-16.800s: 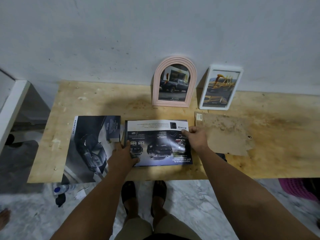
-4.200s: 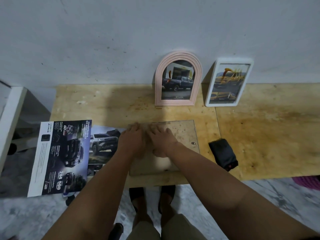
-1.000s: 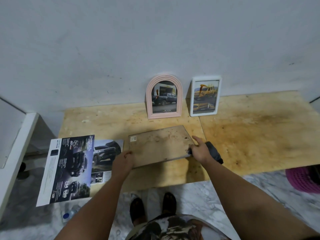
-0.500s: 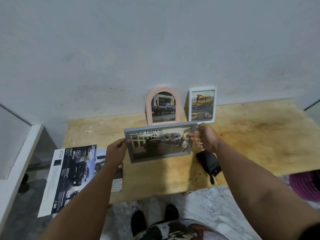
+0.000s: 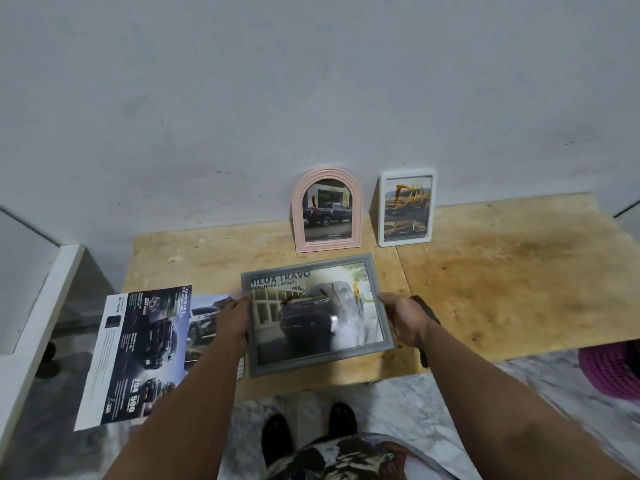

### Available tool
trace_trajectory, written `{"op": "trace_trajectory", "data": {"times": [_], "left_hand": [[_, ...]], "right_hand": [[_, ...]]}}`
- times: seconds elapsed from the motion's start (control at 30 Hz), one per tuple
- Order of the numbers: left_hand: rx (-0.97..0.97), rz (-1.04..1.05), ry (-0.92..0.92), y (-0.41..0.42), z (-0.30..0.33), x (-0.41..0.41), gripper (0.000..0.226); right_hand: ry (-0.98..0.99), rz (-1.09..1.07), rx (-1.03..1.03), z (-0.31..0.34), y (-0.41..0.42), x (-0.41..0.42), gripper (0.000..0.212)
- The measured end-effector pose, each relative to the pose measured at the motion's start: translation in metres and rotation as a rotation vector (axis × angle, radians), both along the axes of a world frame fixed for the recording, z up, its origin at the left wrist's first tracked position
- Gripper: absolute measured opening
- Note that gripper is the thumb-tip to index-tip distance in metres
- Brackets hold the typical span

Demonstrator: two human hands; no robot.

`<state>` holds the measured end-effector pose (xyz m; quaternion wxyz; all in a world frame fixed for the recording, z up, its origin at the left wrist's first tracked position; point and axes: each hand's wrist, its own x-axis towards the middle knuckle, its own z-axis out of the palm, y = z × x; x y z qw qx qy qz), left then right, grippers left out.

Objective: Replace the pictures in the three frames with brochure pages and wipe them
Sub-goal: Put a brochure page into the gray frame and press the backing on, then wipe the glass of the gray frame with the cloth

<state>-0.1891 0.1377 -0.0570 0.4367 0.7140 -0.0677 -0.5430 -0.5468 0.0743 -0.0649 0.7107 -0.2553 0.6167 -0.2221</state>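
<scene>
I hold a grey rectangular frame (image 5: 317,313) face up above the wooden table (image 5: 502,271), with a dark truck brochure page showing behind its glass. My left hand (image 5: 233,320) grips its left edge and my right hand (image 5: 403,317) grips its right edge. A pink arched frame (image 5: 327,209) and a white frame (image 5: 407,207) lean against the wall at the back, each showing a truck picture. Brochure pages (image 5: 138,351) lie at the table's left end and hang over its edge. A black cloth (image 5: 427,315) lies mostly hidden behind my right hand.
A white cabinet edge (image 5: 38,306) stands to the left of the table. A magenta basket (image 5: 613,370) sits on the marble floor at the right. My feet (image 5: 308,431) are on the floor just in front of the table's edge.
The grey frame lay face down on the table a second ago. I lifted it, turned it picture side up and brought it nearer to me.
</scene>
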Motion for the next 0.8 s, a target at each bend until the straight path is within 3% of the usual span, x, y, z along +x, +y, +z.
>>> {"op": "trace_trajectory", "data": {"times": [0.3, 0.47, 0.53, 0.67, 0.8], "left_hand": [[0.178, -0.108, 0.074, 0.02, -0.012, -0.018, 0.029], [0.192, -0.05, 0.053, 0.014, -0.02, -0.032, 0.024], [0.18, -0.047, 0.024, 0.011, -0.026, -0.031, 0.021], [0.171, -0.108, -0.145, 0.004, -0.058, -0.024, 0.018], [0.198, -0.144, -0.266, 0.004, -0.04, -0.04, 0.038]], "right_hand": [[0.168, -0.153, 0.108, -0.025, -0.003, 0.008, 0.033], [0.573, 0.202, -0.135, -0.011, -0.02, 0.01, 0.022], [0.696, 0.24, -0.252, -0.008, -0.027, -0.001, 0.019], [0.916, 0.213, -0.288, -0.013, -0.038, -0.033, 0.036], [1.05, 0.346, -0.037, -0.024, -0.036, -0.06, 0.057]]}}
